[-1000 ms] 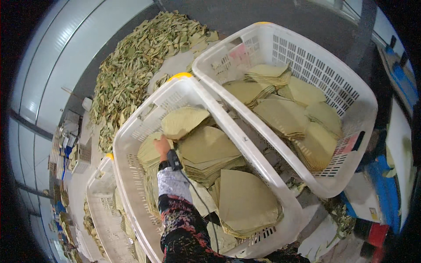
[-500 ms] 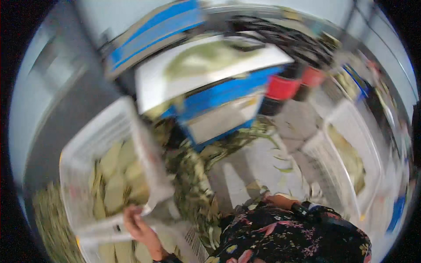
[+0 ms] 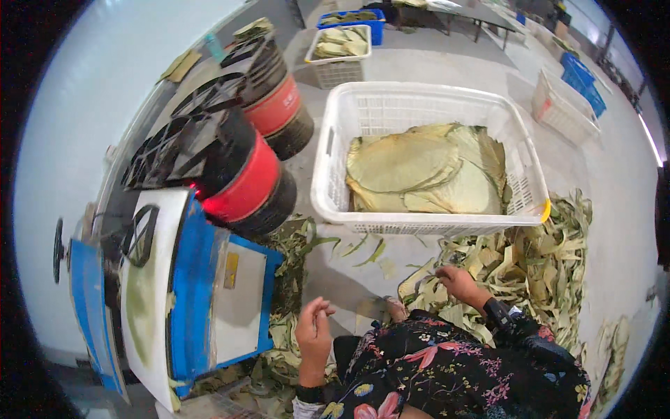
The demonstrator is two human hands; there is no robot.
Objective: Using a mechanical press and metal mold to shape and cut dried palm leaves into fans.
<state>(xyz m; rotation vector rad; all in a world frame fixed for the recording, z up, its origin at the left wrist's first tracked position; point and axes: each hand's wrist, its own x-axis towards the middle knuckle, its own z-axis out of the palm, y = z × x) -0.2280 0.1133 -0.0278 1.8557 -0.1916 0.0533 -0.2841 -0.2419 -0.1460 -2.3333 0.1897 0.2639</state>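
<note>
On the left is a white board [image 3: 146,314] with a green smear, next to a blue stand [image 3: 190,307]. Behind them are two black and red drums [image 3: 241,183]. Then comes the left hand [image 3: 313,336], held up in the air near the stand. Its fingers are loosely bent, not spread flat, and I see nothing in it.

In front of the person, in the middle, a big white basket [image 3: 419,219] sits on the floor. The big flat leaves [image 3: 401,164] lie in it in a pile. Neither hand touches them.

Farther right, the right hand [image 3: 464,285] hangs on the near side of the basket, above the leaf scraps [image 3: 541,269]. Its fingers are loosely curled too, and it looks empty.

I think this is an in-between step, with both hands free and nothing being picked up or put down. Getting at the flat leaves would call for both hands to reach forward, go over the near rim and open wider.
</note>
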